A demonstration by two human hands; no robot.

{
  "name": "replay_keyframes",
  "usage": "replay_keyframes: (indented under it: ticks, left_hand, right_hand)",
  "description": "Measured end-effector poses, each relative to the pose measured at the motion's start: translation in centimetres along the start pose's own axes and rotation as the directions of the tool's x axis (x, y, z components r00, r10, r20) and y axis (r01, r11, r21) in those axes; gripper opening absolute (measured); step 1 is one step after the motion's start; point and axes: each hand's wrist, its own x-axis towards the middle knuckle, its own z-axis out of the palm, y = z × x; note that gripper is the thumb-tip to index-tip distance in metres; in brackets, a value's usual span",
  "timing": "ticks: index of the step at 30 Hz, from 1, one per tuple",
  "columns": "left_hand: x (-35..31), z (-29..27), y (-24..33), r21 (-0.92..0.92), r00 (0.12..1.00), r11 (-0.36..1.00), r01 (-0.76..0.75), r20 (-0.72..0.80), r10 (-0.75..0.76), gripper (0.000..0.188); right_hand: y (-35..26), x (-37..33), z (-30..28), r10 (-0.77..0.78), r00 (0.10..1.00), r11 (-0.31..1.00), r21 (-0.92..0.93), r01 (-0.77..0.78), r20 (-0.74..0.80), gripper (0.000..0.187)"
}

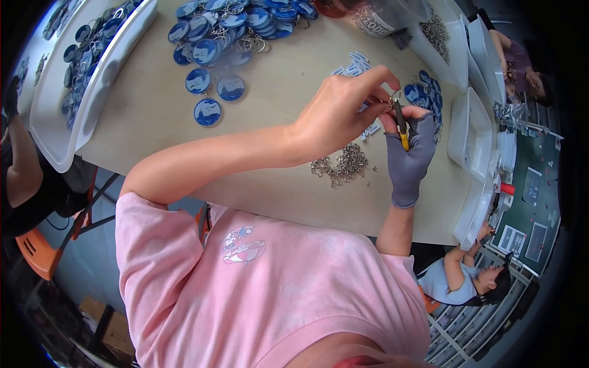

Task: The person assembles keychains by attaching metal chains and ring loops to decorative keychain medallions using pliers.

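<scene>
My bare left hand (337,107) reaches across the table, its thumb and fingers pinched around a small metal piece (395,97), perhaps a ring. Held in my right hand (410,156), which wears a grey fingerless glove, are small pliers (402,126) with black and yellow handles. Their tip meets the metal piece at my left fingertips; the exact grip is too small to tell. Just below my left wrist lies a heap of small metal rings (346,162). Small white-and-blue tags (354,64) lie beyond my left hand, and blue round pendants (423,92) lie behind my right hand.
Round blue keychains (230,27) are piled at the table's far side, a few (207,112) lying nearer. A white tray (116,67) of keychains stands at left. White bins (469,132) line the right edge. Other people (457,279) sit at right and left.
</scene>
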Motion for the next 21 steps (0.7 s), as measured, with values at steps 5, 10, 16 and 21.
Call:
replay_keyframes:
  ticks: [5, 10, 16, 21]
  left_hand:
    - [-0.1, -0.1, -0.2, 0.01, 1.0, 1.0, 0.003, 0.006, -0.004, 0.028]
    - [-0.6, 0.3, 0.1, -0.098, 0.998, 0.995, 0.033, -0.042, -0.038, 0.029]
    - [-1.1, 1.1, -1.1, -0.485, 0.823, 0.792, 0.372, -0.224, -0.523, 0.04]
    - [-0.3, -0.1, -1.9, -0.007, 0.997, 1.0, -0.005, 0.074, 0.006, 0.033]
  right_hand:
    - [-0.6, -0.1, 0.3, 0.125, 0.992, 0.988, 0.09, -0.124, -0.006, 0.024]
    - [-1.0, 0.0, 1.0, 0.275, 0.956, 0.914, 0.336, -0.226, -0.105, 0.023]
    - [0.7, 0.0, 0.1, -0.247, 0.922, 0.967, -0.023, 0.252, -0.297, 0.027]
    - [0.2, 0.4, -1.0, -0.603, 0.796, 0.76, -0.337, 0.556, -0.048, 0.034]
